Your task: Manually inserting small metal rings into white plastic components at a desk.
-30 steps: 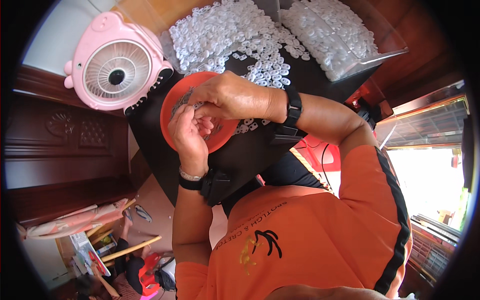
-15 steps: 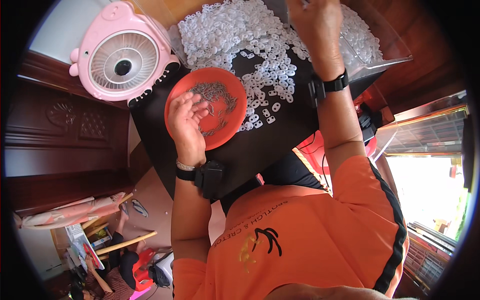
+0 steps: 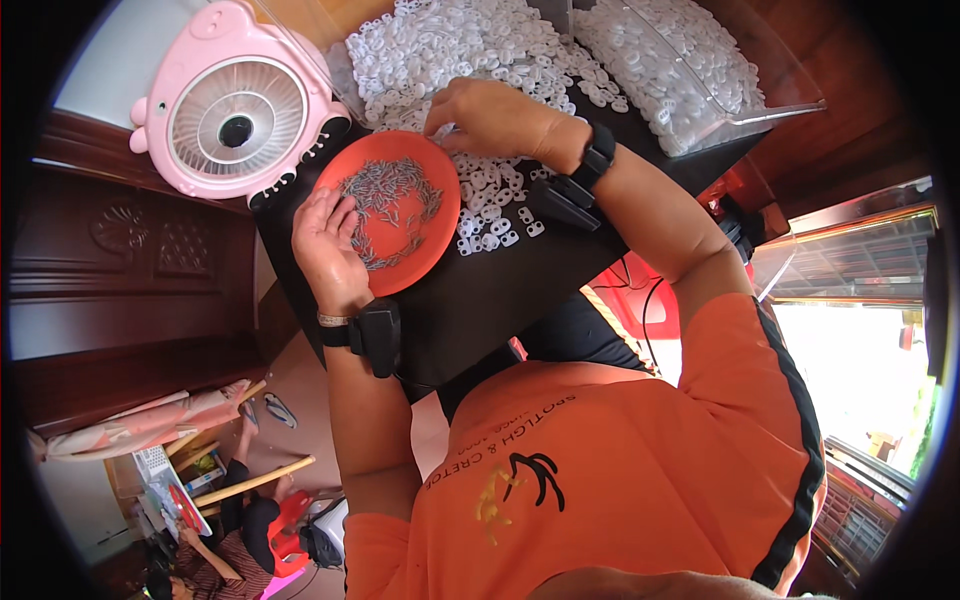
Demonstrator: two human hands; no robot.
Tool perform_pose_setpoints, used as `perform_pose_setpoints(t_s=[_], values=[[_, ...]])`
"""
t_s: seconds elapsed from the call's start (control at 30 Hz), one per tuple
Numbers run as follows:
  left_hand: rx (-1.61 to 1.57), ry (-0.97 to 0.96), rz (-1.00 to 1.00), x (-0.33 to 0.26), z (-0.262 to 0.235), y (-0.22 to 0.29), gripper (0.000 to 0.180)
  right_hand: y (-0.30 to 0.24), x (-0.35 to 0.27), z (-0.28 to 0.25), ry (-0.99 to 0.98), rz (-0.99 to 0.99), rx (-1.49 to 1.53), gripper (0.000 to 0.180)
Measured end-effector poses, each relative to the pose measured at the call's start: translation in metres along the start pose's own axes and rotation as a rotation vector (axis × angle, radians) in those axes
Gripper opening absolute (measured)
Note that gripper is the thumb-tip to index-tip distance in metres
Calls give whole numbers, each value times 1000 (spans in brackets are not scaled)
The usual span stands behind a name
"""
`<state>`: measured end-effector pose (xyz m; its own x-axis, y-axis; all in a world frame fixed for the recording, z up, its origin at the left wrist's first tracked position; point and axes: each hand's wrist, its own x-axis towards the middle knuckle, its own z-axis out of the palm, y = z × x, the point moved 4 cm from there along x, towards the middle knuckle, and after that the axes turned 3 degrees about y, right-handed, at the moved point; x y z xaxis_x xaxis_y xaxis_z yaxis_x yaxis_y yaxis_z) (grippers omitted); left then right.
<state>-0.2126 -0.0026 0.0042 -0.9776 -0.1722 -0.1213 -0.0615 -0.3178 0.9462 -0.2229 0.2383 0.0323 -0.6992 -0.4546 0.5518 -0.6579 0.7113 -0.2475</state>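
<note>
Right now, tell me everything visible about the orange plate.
The orange plate is round, shallow and looks plastic. It lies flat on the black table, beside a pile of white plastic pieces. A heap of thin grey metal pins covers its middle. The left hand rests on its left rim.

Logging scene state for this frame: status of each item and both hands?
orange plate: flat on black board, holds small metal pins
white plastic rings: loose heap
pink fan: faces up, spin unclear
left hand: on plate's edge
right hand: in rings
</note>
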Motion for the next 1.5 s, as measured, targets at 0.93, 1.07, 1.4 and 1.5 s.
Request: perform_pose_setpoints(t_s=[0.93,1.07,1.4,1.5], values=[[322,-433,66,-40,49,-5,22,6,3,14,-127,116,-262,11],[358,-470,72,-43,54,-6,21,12,2,16,-134,158,-368,12],[344,-554,177,-46,61,-12,18,-18,8,-11,-143,335,244,22],[315,-455,139,-41,53,-9,17,-26,5,-7,-181,368,622,23]])
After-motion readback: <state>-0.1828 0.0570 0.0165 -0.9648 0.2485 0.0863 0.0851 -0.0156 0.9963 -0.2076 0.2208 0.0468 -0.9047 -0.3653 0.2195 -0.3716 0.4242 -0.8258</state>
